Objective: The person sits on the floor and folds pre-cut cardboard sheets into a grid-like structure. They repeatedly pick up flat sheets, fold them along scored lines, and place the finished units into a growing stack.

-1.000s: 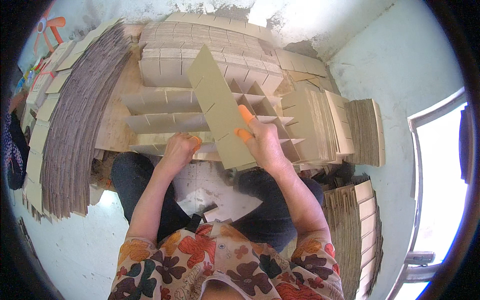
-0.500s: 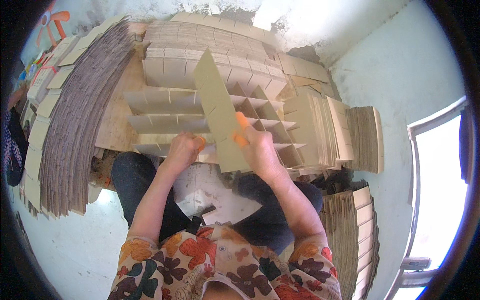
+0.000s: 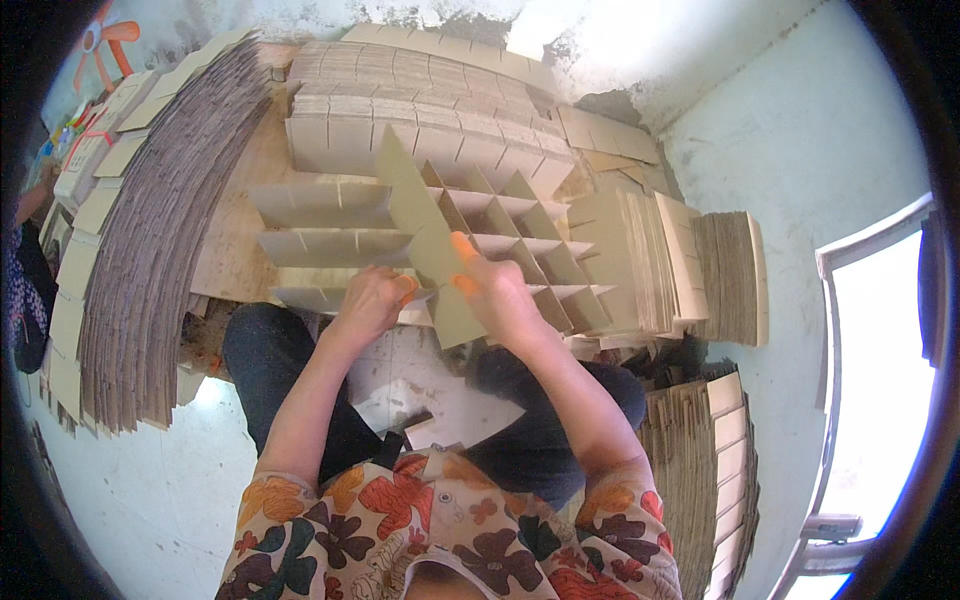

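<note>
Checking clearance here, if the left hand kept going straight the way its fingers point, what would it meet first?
Probably the slotted cardboard strips of the divider grid; the left hand already rests at the nearest one. Depth is hard to judge.

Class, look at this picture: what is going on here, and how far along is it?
A seated person is slotting a cardboard strip into a cardboard divider grid. The right hand grips the strip's near end, and the left hand steadies the long cross strips. The grid's right part is already meshed into cells; the left part is open. Stacks of cut cardboard lie around.
</note>
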Demonstrator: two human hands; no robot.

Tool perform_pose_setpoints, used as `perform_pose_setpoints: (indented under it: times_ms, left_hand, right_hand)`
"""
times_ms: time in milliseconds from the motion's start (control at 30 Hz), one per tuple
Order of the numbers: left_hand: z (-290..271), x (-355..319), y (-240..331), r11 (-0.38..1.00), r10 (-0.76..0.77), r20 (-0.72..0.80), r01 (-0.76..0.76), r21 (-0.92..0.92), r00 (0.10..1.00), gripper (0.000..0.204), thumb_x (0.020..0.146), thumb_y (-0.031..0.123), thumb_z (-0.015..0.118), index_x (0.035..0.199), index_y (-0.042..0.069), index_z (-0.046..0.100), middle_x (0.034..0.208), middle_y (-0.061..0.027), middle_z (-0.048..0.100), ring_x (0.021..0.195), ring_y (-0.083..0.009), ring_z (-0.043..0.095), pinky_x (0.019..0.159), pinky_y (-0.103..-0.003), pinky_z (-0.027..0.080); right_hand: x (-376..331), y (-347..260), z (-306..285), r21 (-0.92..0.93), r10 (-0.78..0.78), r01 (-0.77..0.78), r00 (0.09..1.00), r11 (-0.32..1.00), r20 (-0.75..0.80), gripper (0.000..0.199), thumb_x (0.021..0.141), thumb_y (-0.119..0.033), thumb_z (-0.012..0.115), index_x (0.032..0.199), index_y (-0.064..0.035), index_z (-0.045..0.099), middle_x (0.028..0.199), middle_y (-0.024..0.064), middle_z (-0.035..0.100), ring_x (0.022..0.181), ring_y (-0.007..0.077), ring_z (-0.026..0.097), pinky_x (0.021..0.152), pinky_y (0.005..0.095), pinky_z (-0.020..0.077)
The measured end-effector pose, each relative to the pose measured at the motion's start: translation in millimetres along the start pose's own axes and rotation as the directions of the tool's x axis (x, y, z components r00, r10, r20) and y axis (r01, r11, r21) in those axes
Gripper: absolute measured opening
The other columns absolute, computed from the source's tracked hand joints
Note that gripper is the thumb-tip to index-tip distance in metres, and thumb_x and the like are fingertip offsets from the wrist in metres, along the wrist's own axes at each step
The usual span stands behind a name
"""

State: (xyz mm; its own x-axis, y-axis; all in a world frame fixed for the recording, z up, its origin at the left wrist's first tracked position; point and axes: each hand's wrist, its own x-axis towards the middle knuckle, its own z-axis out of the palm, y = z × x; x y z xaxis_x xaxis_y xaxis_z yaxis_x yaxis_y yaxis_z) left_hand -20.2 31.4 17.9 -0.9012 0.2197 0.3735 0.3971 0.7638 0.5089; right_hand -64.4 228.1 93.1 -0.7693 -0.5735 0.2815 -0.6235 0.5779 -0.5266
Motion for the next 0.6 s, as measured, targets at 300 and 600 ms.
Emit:
perform_pose_setpoints:
  times_ms: [300, 600]
  left_hand:
    - [6, 0, -9, 0.998, -0.06, 0.0, 0.06, 0.01, 0.998, 0.012, 0.072, 0.007, 0.069, 0.084, 0.008, 0.067, 0.07, -0.0137, 0.058, 0.071, -0.0344, 0.058, 0.064, -0.044, 0.047]
    - [-2, 6, 6, 0.998, -0.06, 0.06, 0.06, 0.008, 0.996, 0.015, 0.071, 0.011, 0.069, 0.085, 0.005, 0.067, 0.074, -0.0143, 0.061, 0.076, -0.0326, 0.059, 0.07, -0.043, 0.046]
  right_hand:
    - [11, -1, 12, -0.164, 0.012, 0.013, 0.989, 0.986, 0.149, 0.037, 0.078, -0.006, 0.064, 0.112, 0.0064, 0.055, 0.073, 0.0249, 0.059, 0.067, 0.0404, 0.06, 0.059, 0.0448, 0.0471]
    - [-12, 48, 14, -0.23, 0.067, -0.012, 0.971, 0.973, 0.23, 0.019, 0.078, -0.007, 0.058, 0.095, 0.0001, 0.061, 0.081, 0.0195, 0.065, 0.074, 0.037, 0.064, 0.065, 0.0461, 0.0513]
